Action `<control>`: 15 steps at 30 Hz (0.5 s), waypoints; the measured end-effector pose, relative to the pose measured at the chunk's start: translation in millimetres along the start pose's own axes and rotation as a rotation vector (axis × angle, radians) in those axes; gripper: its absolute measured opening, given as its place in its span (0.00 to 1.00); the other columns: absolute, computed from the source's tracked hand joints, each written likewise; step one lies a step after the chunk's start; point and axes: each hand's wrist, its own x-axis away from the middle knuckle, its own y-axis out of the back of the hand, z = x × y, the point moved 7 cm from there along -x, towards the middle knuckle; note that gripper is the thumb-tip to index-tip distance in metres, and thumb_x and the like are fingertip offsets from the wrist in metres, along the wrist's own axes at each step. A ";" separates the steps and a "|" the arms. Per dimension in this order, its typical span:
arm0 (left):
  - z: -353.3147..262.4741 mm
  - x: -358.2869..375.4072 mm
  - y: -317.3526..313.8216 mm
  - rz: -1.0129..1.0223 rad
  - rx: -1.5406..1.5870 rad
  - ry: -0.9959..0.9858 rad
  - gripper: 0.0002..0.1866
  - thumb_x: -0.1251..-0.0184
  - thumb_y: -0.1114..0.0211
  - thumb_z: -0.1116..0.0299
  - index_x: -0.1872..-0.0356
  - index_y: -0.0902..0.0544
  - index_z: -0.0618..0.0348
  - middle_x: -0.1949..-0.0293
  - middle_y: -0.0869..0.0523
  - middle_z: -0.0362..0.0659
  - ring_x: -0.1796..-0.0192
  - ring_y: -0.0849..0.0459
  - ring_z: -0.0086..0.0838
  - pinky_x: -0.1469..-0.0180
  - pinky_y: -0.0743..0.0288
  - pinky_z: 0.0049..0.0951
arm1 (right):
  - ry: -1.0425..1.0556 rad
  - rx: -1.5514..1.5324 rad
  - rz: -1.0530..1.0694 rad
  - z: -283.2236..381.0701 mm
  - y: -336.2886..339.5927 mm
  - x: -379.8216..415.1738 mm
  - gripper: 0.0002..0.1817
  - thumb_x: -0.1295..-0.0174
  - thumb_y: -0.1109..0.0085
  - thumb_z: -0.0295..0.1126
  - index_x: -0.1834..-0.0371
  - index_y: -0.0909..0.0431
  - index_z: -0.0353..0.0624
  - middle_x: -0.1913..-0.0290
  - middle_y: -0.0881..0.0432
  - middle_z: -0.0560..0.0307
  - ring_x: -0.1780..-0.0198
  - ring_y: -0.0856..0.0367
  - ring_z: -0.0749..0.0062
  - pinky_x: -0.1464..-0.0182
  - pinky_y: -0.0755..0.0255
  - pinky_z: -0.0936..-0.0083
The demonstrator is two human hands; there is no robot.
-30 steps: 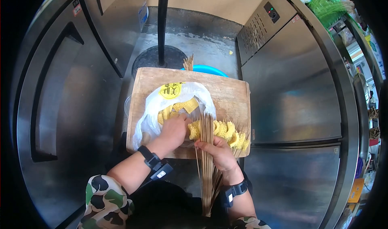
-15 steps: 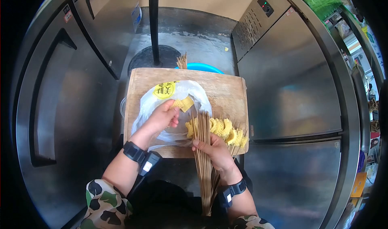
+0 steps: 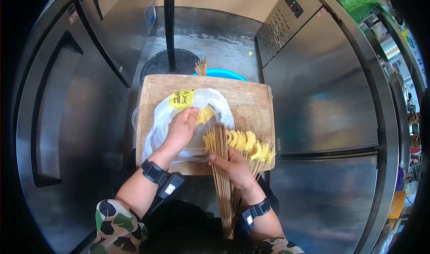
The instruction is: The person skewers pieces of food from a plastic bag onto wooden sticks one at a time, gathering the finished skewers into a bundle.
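My left hand (image 3: pixel 182 126) is closed in a pinch on a piece of yellow tripe (image 3: pixel 205 115) with a honeycomb texture, above an open white plastic bag (image 3: pixel 162 125). My right hand (image 3: pixel 236 166) is wrapped round a thick bundle of bamboo skewers (image 3: pixel 220 142), points facing away from me and long ends hanging over the board's near edge. Beyond that hand, several threaded yellow tripe pieces (image 3: pixel 251 144) lie in a row on their skewers at the board's right side. The bag's inside is partly hidden by my left hand.
Everything rests on a wooden board (image 3: pixel 254 99). Behind it are a blue basin (image 3: pixel 226 74), more upright skewers (image 3: pixel 201 67) and a black round base with a pole (image 3: pixel 170 39). Steel cabinets stand close on the left (image 3: pixel 76 106) and right (image 3: pixel 322 92).
My left hand has turned and shifted slightly up and right, keeping the tripe piece in its fingers. The skewer bundle in my right hand has tilted a little left at its tips.
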 end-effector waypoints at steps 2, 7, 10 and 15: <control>8.9 0.6 -1.3 0.062 0.209 0.105 0.14 0.28 0.51 0.60 0.57 0.22 0.58 0.67 0.20 0.35 0.68 0.26 0.17 0.63 0.32 0.19 | 0.005 0.013 0.010 -1.1 -0.3 -0.6 0.11 0.39 0.42 0.31 0.56 0.26 0.40 0.68 0.23 0.65 0.66 0.26 0.84 0.62 0.32 0.86; -1.8 0.2 -5.4 0.111 0.386 -0.003 0.12 0.32 0.45 0.67 0.51 0.24 0.60 0.63 0.18 0.37 0.60 0.23 0.18 0.57 0.31 0.19 | 0.000 0.030 -0.014 -0.6 1.1 0.1 0.11 0.39 0.42 0.29 0.55 0.27 0.39 0.67 0.23 0.65 0.65 0.26 0.84 0.61 0.32 0.87; -3.7 -0.7 -2.2 0.116 0.386 0.005 0.15 0.35 0.41 0.72 0.48 0.25 0.60 0.61 0.18 0.38 0.59 0.22 0.19 0.55 0.30 0.20 | 0.020 -0.026 -0.020 -1.3 1.3 -0.7 0.08 0.40 0.41 0.27 0.58 0.26 0.40 0.68 0.22 0.64 0.66 0.25 0.84 0.62 0.31 0.87; -5.6 4.8 -5.7 0.069 0.525 0.122 0.14 0.37 0.40 0.73 0.49 0.24 0.60 0.59 0.18 0.39 0.58 0.21 0.21 0.53 0.27 0.24 | -0.001 -0.159 -0.053 0.7 0.7 -0.4 0.05 0.41 0.41 0.24 0.63 0.26 0.41 0.70 0.21 0.64 0.68 0.24 0.83 0.66 0.31 0.87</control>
